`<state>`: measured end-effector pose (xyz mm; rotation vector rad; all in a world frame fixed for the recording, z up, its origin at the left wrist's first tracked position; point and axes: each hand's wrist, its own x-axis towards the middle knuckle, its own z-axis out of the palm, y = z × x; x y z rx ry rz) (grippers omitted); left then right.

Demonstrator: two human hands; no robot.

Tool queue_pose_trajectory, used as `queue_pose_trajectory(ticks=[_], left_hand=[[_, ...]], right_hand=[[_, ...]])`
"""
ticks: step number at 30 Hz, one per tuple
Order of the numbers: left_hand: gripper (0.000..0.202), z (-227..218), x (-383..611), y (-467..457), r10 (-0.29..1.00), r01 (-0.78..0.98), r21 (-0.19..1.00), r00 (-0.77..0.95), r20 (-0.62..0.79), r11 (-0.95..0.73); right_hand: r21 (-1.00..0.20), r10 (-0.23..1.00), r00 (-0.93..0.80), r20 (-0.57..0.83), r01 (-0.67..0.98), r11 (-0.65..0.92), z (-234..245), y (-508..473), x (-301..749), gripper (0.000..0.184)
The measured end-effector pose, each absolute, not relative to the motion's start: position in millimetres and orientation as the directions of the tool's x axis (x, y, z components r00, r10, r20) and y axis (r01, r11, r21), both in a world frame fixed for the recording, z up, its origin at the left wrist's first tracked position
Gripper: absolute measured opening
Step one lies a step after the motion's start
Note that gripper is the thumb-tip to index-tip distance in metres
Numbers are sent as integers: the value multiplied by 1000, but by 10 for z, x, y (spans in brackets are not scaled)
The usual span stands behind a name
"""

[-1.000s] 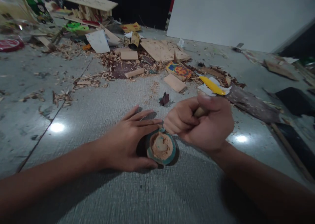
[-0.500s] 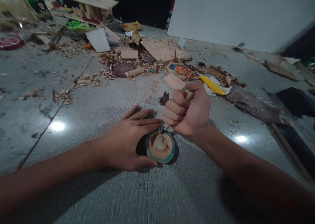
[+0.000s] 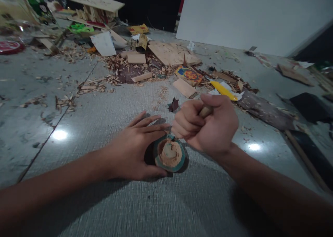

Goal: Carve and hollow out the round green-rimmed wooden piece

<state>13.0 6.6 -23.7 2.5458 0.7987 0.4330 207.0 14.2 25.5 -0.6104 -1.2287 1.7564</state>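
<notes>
A small round wooden piece (image 3: 169, 155) with a teal-painted rim and a hollowed tan middle lies on the grey floor. My left hand (image 3: 135, 146) grips its left side, thumb below and fingers stretched over its far edge. My right hand (image 3: 206, 126) is a fist wrapped round a wooden-handled carving tool (image 3: 205, 111), held just above the piece's far right rim. The tool's blade is hidden under the fist.
Wood shavings, plywood scraps (image 3: 173, 53) and small blocks litter the floor beyond. A yellow object (image 3: 224, 90) lies on white paper at right, near a painted piece (image 3: 189, 74). A white board (image 3: 249, 15) leans at the back. Dark strips lie far right.
My right fist tilted up and towards the far side half a second ago, then came back down and right over the piece's rim. My left hand has stayed put on the piece.
</notes>
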Motion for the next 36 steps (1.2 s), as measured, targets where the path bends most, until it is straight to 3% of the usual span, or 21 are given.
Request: queue_pose_trajectory(ticks=[7, 14, 29, 32, 36], left_hand=[[78, -245, 138, 63, 600, 467, 485, 784, 161, -740], [90, -249, 149, 70, 613, 477, 495, 775, 154, -727], [83, -257, 135, 76, 607, 454, 509, 773, 182, -731], [85, -248, 136, 75, 612, 461, 510, 772, 173, -726], [87, -250, 133, 71, 623, 473, 513, 765, 164, -716]], right_hand=[[-967, 905, -413, 99, -256, -11, 237, -9, 1947, 57], [-859, 954, -298, -38, -478, -183, 158, 186, 2064, 54], [-577, 905, -87, -416, -744, -337, 80, 313, 2129, 41], [-621, 931, -84, -355, -723, -302, 175, 298, 2113, 42], [-787, 968, -187, -167, -566, -245, 253, 206, 2068, 49]])
